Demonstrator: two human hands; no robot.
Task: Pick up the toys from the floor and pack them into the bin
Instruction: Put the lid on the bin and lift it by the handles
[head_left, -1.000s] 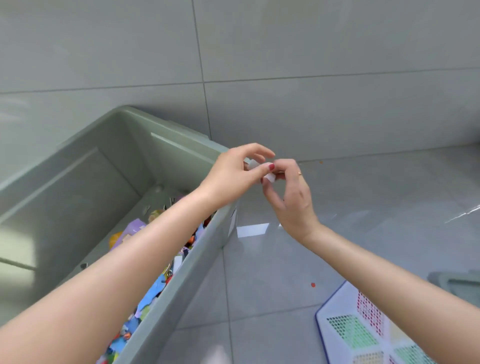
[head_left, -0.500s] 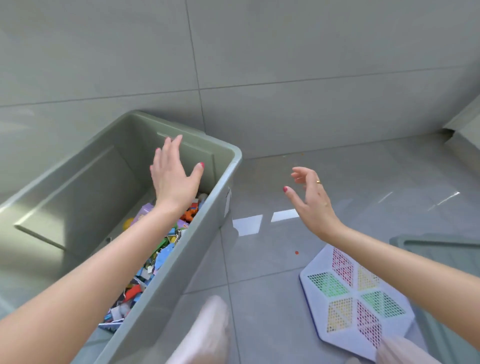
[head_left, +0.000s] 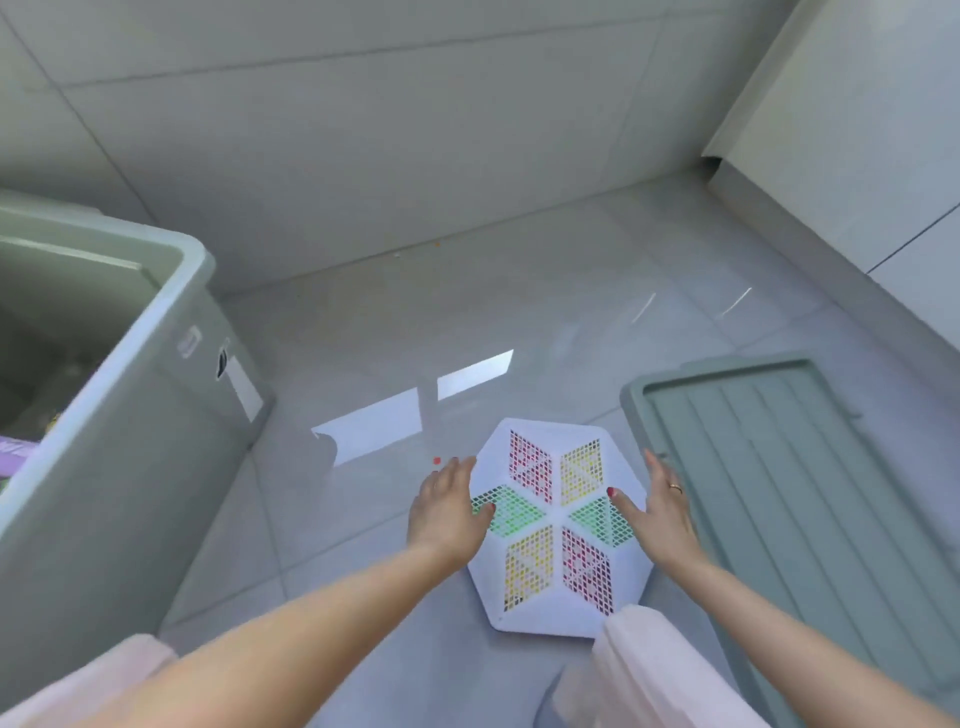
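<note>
A white hexagonal toy board (head_left: 558, 525) with red, yellow and green mesh diamonds lies flat on the grey tiled floor. My left hand (head_left: 449, 506) is open at its left edge, thumb over a green diamond. My right hand (head_left: 657, 506) is open at its right edge, fingers spread and thumb on the board. Neither hand has closed on it. The grey-green bin (head_left: 119, 374) stands at the left, with a little of its colourful contents showing at the frame edge. A tiny red piece (head_left: 437, 460) lies on the floor just beyond my left fingertips.
The bin's lid (head_left: 800, 499) lies flat on the floor right of the board. My knees in pale pink fabric (head_left: 654, 670) sit close below the board. A tiled wall runs behind, and a white cabinet (head_left: 857, 130) fills the right corner.
My left hand left the bin, where the small white piece it had been passed is gone from view, and both hands dropped to the hexagonal board's sides. The view swung right and down.
</note>
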